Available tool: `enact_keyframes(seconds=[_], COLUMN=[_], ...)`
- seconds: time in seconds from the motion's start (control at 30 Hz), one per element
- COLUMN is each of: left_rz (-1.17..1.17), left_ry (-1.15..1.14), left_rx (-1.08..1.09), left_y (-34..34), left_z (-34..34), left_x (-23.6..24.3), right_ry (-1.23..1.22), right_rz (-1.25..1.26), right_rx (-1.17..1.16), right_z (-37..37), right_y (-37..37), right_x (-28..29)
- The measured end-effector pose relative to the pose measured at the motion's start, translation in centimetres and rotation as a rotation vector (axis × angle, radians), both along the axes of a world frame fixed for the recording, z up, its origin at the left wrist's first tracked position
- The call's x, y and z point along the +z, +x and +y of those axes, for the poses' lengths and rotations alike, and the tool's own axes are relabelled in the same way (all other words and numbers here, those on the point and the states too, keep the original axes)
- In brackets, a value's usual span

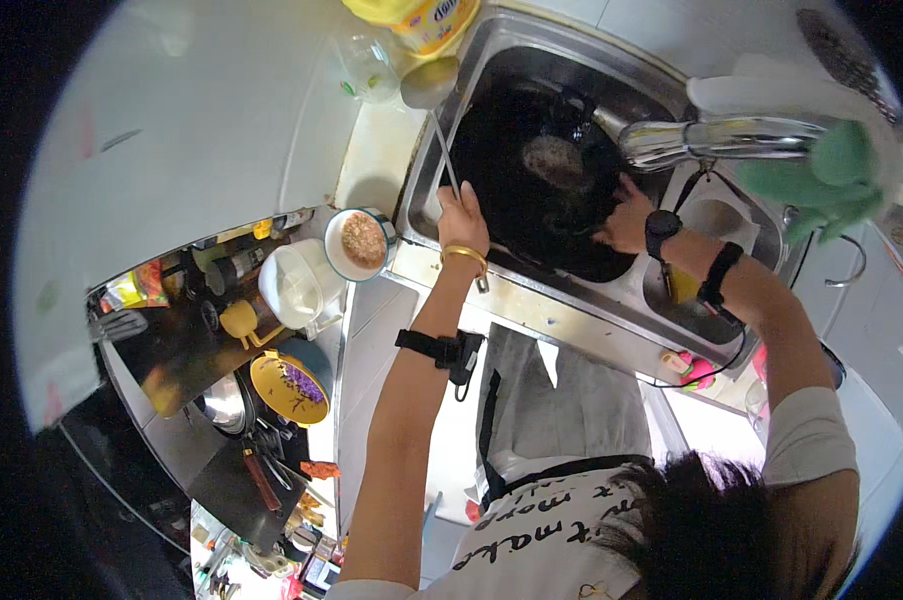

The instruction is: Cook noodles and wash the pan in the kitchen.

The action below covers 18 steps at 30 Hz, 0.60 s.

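My left hand [464,220], with a gold bangle at its wrist, is closed round the thin handle of a metal ladle [431,84]. The ladle's bowl points away from me, above the sink's far left corner. A large black wok [532,215] fills most of the left basin of the steel sink [437,140]. A pale, foamy-looking patch shows in the wok's middle. My right hand [627,222] grips the wok's right side, thumb and fingers apart around the dark edge; the fingertips are partly lost against the black. Dark bands circle both my forearms.
A chrome faucet [712,142] reaches over the basin from the right, beside green gloves [822,185]. Left of the sink stand a bowl of minced food [362,240], a clear pitcher [302,285] and a yellow colander [290,388]. A glass jar [369,70] stands behind.
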<state>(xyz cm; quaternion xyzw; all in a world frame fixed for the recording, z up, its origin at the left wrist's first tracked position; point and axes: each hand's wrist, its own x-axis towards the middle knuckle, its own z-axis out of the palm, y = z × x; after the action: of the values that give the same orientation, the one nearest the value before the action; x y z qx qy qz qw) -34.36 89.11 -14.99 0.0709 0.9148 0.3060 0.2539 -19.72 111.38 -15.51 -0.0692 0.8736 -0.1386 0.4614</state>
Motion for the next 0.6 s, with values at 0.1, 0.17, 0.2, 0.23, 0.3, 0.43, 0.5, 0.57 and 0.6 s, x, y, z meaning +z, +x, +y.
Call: enact_keyframes(seconds=[0.1,0.17,0.2,0.23,0.3,0.43,0.5,0.57,0.6], left_rz=[0.160,0.198,0.229,0.232,0.150,-0.024,-0.106,-0.119,-0.131], left_ry=[0.053,0.075,0.093,0.110,0.137,0.132,0.185,0.207,0.223], left_rx=[0.038,-0.008,-0.048,-0.033,-0.056,-0.110,-0.121,-0.137,-0.170], left_y=[0.8,1.4,1.7,2.4,3.8,6.9,8.7,10.0,10.7], left_z=[-1.0,-2.2,-2.9,-3.9,-4.6,-4.7,-4.0,-3.8,-3.7], left_x=[0.9,2.2,2.9,3.5,6.2,9.8,10.8,10.6,10.5], right_ry=[0.199,0.315,0.315,0.293,0.309,0.470,0.409,0.337,0.498], right_rz=[0.412,0.670,0.681,0.929,1.284,1.255,1.157,1.045,0.861], right_rx=[-0.069,-0.108,-0.096,-0.352,-0.724,-0.798,-0.794,-0.784,-0.553], right_z=[2.7,3.6,3.2,2.6,3.6,8.8,10.8,11.2,11.3], right_y=[1.8,2.9,2.2,1.5,1.2,-0.2,-2.3,-3.9,-4.3], right_x=[1.3,1.9,3.9,6.1,8.0,2.9,-0.2,-0.1,0.3])
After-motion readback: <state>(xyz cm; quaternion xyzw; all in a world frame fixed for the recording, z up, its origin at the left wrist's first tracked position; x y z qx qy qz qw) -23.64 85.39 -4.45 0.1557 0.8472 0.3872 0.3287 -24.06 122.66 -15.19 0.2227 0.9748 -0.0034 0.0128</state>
